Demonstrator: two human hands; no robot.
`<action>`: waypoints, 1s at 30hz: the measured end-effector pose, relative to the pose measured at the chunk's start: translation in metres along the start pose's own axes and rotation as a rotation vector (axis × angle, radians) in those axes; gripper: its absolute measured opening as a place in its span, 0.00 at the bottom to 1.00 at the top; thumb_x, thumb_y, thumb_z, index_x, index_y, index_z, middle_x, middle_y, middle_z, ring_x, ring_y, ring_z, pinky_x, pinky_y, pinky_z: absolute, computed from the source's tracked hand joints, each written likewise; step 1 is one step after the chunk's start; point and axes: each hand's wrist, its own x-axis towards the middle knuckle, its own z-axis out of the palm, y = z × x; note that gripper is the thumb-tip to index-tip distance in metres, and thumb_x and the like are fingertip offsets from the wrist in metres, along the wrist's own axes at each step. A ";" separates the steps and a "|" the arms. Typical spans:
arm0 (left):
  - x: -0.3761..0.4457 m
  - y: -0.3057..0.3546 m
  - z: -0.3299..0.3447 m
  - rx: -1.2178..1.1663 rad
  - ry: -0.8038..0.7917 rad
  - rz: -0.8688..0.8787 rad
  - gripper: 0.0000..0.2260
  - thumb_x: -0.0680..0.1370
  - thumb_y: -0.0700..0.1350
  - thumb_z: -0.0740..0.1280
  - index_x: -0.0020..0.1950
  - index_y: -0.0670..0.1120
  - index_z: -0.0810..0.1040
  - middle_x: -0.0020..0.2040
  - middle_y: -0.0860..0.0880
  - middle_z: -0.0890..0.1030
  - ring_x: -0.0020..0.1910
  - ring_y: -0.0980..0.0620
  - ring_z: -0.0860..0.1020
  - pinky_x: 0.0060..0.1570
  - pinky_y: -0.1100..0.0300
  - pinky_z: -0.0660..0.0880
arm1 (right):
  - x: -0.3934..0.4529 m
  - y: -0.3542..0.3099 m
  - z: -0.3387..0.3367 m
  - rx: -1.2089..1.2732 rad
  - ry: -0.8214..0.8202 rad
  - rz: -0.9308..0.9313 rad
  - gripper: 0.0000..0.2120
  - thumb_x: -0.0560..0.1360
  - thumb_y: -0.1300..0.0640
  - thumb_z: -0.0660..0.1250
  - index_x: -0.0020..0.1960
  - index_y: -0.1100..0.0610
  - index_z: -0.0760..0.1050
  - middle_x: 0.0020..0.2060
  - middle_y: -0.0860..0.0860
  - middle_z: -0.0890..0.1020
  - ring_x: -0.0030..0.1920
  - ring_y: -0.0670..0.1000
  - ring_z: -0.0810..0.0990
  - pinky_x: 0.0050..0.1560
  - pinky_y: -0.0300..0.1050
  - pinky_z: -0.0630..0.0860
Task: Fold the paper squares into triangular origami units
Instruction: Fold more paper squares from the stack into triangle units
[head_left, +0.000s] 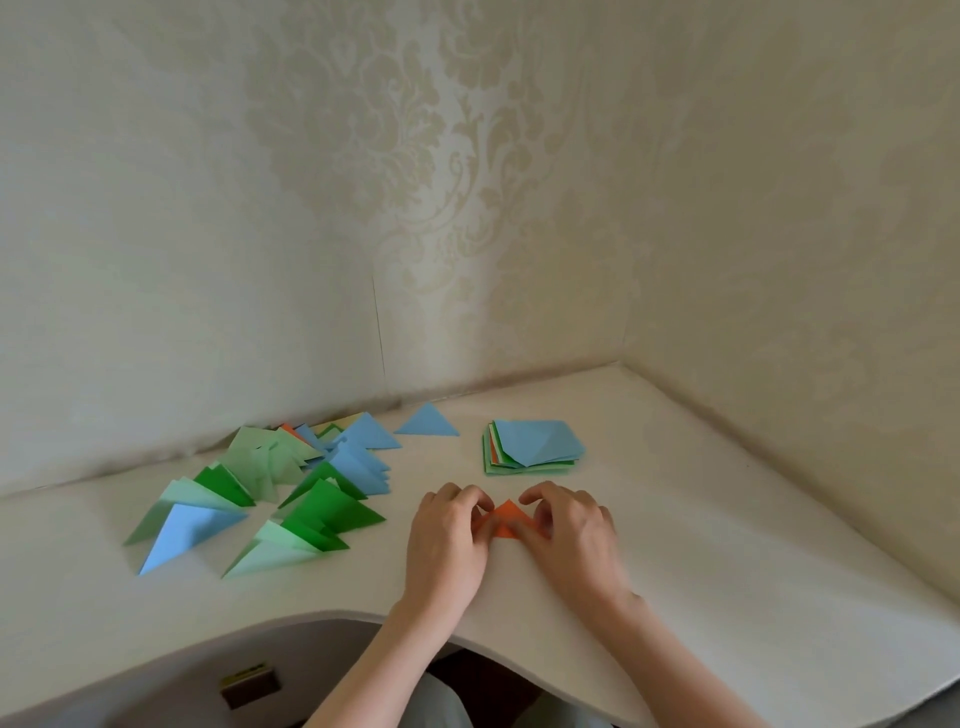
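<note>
An orange paper (505, 521), folded into a triangle, lies flat on the white table (727, 571) between my hands. My left hand (448, 540) holds down its left corner with curled fingers. My right hand (569, 535) pinches its right corner, fingers curled over it. Behind them sits a stack of unfolded paper squares (532, 447), blue on top, with green and orange edges showing. To the left lies a pile of folded triangles (291, 483) in blue, light green and dark green. A single blue triangle (427, 421) lies apart near the wall.
Patterned cream walls (467, 208) meet in a corner behind the table. The table's front edge curves inward at my body. A small dark box (250, 685) lies below the edge at the lower left.
</note>
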 end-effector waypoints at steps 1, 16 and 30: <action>0.001 -0.001 0.000 -0.024 -0.014 -0.013 0.01 0.76 0.47 0.69 0.45 0.51 0.79 0.40 0.57 0.74 0.42 0.56 0.72 0.43 0.59 0.74 | 0.001 0.001 0.001 0.005 -0.008 0.011 0.12 0.71 0.41 0.68 0.50 0.46 0.75 0.33 0.41 0.74 0.41 0.47 0.74 0.46 0.46 0.71; 0.004 -0.010 -0.019 -0.188 -0.066 -0.112 0.11 0.73 0.33 0.69 0.45 0.48 0.84 0.40 0.57 0.82 0.39 0.65 0.78 0.41 0.78 0.69 | 0.004 0.011 -0.013 0.272 -0.169 0.107 0.10 0.70 0.63 0.72 0.49 0.54 0.79 0.38 0.44 0.77 0.40 0.41 0.75 0.42 0.25 0.67; 0.008 0.017 -0.005 0.060 -0.091 -0.140 0.11 0.74 0.47 0.71 0.56 0.49 0.78 0.51 0.51 0.76 0.46 0.53 0.76 0.44 0.66 0.67 | 0.001 0.008 -0.010 0.229 -0.150 0.086 0.10 0.71 0.61 0.71 0.52 0.53 0.78 0.41 0.46 0.77 0.43 0.45 0.74 0.46 0.34 0.70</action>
